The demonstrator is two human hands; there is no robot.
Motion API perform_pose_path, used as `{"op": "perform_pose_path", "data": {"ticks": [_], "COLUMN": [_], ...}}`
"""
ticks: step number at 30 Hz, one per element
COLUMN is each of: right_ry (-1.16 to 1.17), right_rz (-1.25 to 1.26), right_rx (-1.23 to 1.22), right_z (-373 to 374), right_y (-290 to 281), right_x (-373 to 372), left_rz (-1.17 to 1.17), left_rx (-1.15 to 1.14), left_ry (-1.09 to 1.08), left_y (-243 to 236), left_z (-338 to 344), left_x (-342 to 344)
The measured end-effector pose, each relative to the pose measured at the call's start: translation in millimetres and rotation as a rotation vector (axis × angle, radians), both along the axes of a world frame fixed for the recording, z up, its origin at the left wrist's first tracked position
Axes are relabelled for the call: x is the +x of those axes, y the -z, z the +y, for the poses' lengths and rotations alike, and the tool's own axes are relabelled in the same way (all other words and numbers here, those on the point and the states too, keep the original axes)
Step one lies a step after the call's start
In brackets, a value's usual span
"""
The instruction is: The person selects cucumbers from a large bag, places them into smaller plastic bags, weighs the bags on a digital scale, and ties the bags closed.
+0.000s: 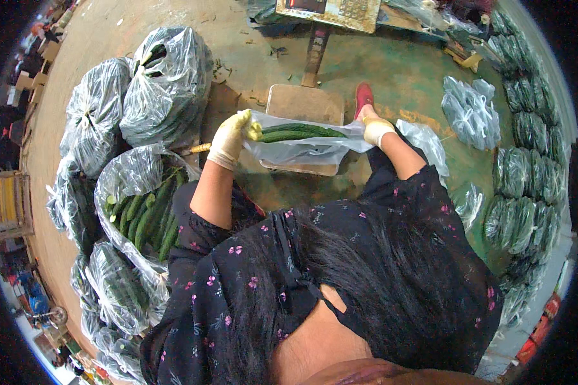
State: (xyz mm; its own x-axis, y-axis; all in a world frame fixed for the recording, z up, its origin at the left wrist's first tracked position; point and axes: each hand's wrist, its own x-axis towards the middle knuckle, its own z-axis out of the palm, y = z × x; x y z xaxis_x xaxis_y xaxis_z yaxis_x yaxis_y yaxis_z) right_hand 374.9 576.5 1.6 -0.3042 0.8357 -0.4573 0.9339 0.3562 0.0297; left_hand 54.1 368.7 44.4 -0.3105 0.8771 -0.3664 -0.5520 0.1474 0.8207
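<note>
A clear plastic bag (302,151) is stretched between my two gloved hands, with several long green cucumbers (295,133) lying lengthwise in it. My left hand (232,136), in a pale glove with yellow fingers, is closed at the bag's left end, beside the cucumber tips. Whether it also grips the cucumbers cannot be told. At the other end, my right hand (377,131) is closed on the gathered plastic; its fingertips are partly hidden. Beneath the bag is the brown platform (302,102) of a floor scale, whose post (315,58) rises to a panel (340,11) in front.
By my left side stands an opened bag of loose cucumbers (149,215). Large tied bags (167,90) crowd beyond it. White plastic bags (472,112) lie on the floor to the right. Rows of bagged cucumbers (517,221) line the right edge. A red shoe (364,96) is beside the scale.
</note>
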Motion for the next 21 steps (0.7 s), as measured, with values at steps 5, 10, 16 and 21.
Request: {"op": "perform_pose_path", "data": {"ticks": [5, 10, 16, 21], "right_ry": [0.602, 0.317, -0.384, -0.644], "right_rz": [1.628, 2.162, 1.852, 1.17], "right_rx": [-0.729, -0.834, 0.114, 0.737], "right_z": [-10.3, -54.2, -139.1, -163.1], "right_y": [-44.9, -178.3, -335.1, -390.4], "right_x": [10.8, 39.6, 95.9, 143.9], "left_rz": [-0.195, 0.04, 1.658, 1.441], "left_rx": [0.276, 0.521, 0.821, 0.961], "left_ry": [0.096, 0.178, 0.156, -0.036], "left_y": [-48.5, -166.0, -283.8, -303.8], "left_z": [-7.9, -36.1, -62.1, -37.8], "left_x": [20.4, 64.9, 95.7, 136.1]}}
